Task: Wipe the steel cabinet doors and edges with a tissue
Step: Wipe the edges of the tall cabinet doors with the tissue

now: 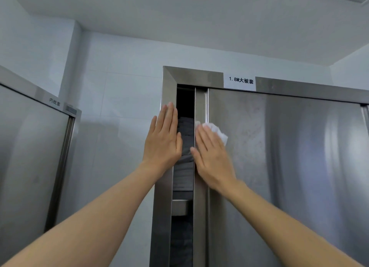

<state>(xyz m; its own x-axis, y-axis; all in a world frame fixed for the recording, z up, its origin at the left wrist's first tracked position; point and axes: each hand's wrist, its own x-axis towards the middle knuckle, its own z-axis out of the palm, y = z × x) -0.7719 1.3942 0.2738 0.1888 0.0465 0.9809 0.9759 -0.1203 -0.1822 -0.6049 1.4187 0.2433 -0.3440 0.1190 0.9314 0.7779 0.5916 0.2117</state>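
A tall steel cabinet stands in front of me, its sliding door [283, 167] pulled slightly right so a narrow dark gap shows. My right hand [213, 157] lies flat against the door's left edge and presses a white tissue [218, 132] onto the steel. My left hand [162, 141] rests flat, fingers together, on the cabinet's left frame post [166, 91], holding nothing. Through the gap I see folded grey linen [184, 167] on a shelf.
A white label [240, 81] with black text sits on the cabinet's top rail. A second steel cabinet [30, 157] stands at the left. White tiled wall [119, 99] fills the space between them, with the ceiling above.
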